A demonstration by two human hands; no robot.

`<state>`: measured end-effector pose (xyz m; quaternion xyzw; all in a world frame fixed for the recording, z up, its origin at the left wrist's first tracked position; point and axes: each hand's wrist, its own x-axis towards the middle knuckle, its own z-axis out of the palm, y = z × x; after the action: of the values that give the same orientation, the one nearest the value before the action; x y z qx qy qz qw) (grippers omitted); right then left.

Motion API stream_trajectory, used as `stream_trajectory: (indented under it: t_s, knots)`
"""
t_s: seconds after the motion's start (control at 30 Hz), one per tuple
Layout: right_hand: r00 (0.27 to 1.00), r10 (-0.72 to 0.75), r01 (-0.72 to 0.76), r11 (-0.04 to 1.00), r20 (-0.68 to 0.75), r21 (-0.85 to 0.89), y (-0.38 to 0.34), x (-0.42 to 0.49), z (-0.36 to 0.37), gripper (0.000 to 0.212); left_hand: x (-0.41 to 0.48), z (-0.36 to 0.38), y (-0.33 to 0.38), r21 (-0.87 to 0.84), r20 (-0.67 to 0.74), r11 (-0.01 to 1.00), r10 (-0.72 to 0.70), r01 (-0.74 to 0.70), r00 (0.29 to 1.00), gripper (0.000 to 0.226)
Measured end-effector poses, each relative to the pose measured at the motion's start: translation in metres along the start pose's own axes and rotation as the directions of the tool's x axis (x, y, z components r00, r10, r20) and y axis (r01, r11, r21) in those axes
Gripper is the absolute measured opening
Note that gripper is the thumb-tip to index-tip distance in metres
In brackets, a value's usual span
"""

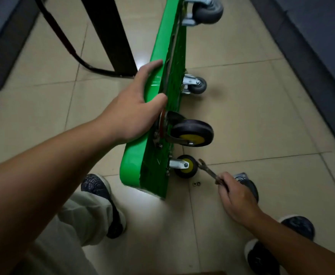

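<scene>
At ten o'clock the left hand (137, 110) clamps the rim of the glossy green cart deck (133, 165), which stands on edge. At five o'clock the right hand (236, 199) grips a dark metal wrench (207, 170) beside the small yellow-hubbed caster (190, 170); a slip could topple the deck.

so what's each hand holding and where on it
The left hand grips the upturned green trolley deck by its top edge; the right hand holds a wrench by its handle end, head by the small yellow wheel.

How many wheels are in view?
5. On the cart: grey wheels at far end and middle, yellow-hubbed wheels near. One loose wheel behind the right hand. More may be hidden.
</scene>
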<state>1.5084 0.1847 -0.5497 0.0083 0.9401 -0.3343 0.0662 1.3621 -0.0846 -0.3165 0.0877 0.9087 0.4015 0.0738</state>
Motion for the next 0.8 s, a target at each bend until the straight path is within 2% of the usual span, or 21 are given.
stream_trajectory:
  t_s: [0.1, 0.2, 0.3, 0.37, 0.47, 0.7, 0.8]
  knots:
    - [0.968, -0.194, 0.218, 0.965, -0.16, 0.148, -0.055, -0.017, -0.017, 0.017, 0.0, 0.0, 0.001, -0.002, -0.002, 1.0, 0.004, -0.004, 1.0, 0.064]
    - [0.946, -0.161, 0.252, 0.911, -0.282, 0.327, -0.091, -0.015, 0.0, 0.024, -0.001, 0.0, 0.002, -0.008, 0.011, 1.0, 0.001, -0.001, 1.0, 0.064]
    - [0.938, -0.084, 0.244, 0.852, -0.338, 0.464, -0.105, 0.0, 0.026, 0.023, -0.001, -0.002, 0.0, -0.014, 0.01, 1.0, -0.004, 0.004, 1.0, 0.063]
    - [0.934, -0.12, 0.278, 0.834, -0.336, 0.476, -0.109, 0.01, 0.037, 0.023, -0.001, -0.002, 0.0, -0.016, 0.006, 1.0, -0.005, 0.005, 1.0, 0.063]
    - [0.923, -0.197, 0.331, 0.843, -0.33, 0.424, -0.106, 0.029, 0.047, 0.035, -0.001, -0.001, 0.004, 0.0, 0.018, 1.0, -0.012, 0.012, 1.0, 0.062]
    - [0.901, -0.222, 0.37, 0.843, -0.373, 0.39, -0.107, 0.056, 0.064, 0.028, -0.001, 0.002, 0.003, -0.005, 0.009, 1.0, -0.019, 0.019, 1.0, 0.062]
    - [0.91, -0.256, 0.379, 0.834, -0.328, 0.402, -0.109, 0.062, 0.073, 0.029, 0.0, 0.003, 0.002, -0.036, 0.001, 0.999, -0.024, 0.024, 1.0, 0.063]
